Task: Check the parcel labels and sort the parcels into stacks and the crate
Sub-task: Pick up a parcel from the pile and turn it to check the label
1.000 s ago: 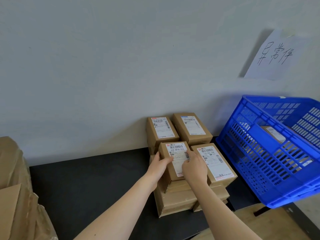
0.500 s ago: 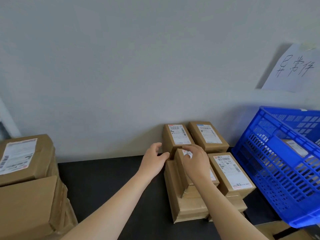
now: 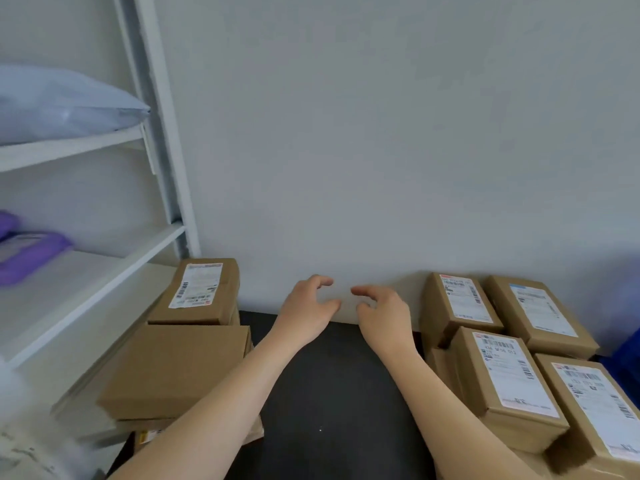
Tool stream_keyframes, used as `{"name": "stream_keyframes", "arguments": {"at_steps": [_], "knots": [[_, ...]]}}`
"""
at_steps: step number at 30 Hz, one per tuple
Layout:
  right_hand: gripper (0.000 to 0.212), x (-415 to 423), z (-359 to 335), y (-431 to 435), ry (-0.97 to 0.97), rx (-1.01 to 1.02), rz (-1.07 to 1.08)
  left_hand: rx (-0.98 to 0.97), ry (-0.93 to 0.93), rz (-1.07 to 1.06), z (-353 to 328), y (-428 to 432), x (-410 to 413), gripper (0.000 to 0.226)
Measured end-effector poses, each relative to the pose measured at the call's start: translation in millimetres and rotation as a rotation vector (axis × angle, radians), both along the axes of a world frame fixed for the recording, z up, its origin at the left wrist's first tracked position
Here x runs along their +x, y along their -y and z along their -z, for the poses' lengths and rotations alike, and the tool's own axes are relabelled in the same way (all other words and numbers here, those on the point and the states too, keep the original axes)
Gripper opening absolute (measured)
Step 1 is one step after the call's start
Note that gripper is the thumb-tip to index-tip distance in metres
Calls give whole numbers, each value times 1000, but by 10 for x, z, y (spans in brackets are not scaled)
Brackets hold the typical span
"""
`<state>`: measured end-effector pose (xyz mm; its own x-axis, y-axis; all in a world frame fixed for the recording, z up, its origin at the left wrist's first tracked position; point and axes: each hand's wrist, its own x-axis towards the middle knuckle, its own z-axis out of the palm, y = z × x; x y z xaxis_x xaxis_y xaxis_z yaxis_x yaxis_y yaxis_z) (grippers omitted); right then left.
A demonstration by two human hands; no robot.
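**Status: sorting partly done.**

1. Sorted side. To the right, four labelled cardboard parcels lie label-up on top of a right-hand stack (image 3: 450, 368) against the wall: rear-left parcel (image 3: 460, 303), rear-right parcel (image 3: 540, 313), front-left parcel (image 3: 505, 379) and front-right parcel (image 3: 595, 410). They touch one another and rest on further boxes beneath. These read as placed.

2. Crate. Only a blurred blue edge (image 3: 628, 341) shows at the right border, probably the crate. Its contents cannot be told.

3. Unsorted side. To the left, beside the white shelf rack (image 3: 104, 271), stands a second pile: a labelled parcel (image 3: 201, 292) at the rear and a plain-topped parcel (image 3: 176, 368) in front, with more boxes under it. These appear to await checking.

4. Hands. The left hand (image 3: 304, 306) and right hand (image 3: 384, 313) hover over the black tabletop (image 3: 329, 393) between the two groups. Fingers are loosely curled, thumbs apart from them, pinching nothing.

5. Next step, as judged: take a parcel from the left pile and read its label.
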<state>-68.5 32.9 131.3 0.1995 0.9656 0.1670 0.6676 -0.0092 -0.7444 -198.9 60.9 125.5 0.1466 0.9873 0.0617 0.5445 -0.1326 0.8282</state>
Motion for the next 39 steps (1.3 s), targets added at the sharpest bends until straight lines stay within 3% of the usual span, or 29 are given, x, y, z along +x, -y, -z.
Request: {"name": "stream_keyframes", "arguments": {"at_steps": [12,22,26,31,35,39], "knots": [[34,-894,213,-139,-43,-127,-278,19,-57,-265,211,229,-1082,37],[49,-1308,562,-122,-111,-357,-346,51,-298,-445,479,431,-1587,46],[62,-1369,670,-118,-226,-472,-324,41,-426,-586,534,467,-1733,58],[74,-1417,812,-120,-433,-697,-275,-141,-387,-623,610,480,-1877,79],[77,-1449,899,-112,-606,-810,-288,-169,-334,-615,600,478,-1876,79],[77,-1473,936,-94,-624,-804,-277,-181,-336,-618,570,505,-1850,78]]}}
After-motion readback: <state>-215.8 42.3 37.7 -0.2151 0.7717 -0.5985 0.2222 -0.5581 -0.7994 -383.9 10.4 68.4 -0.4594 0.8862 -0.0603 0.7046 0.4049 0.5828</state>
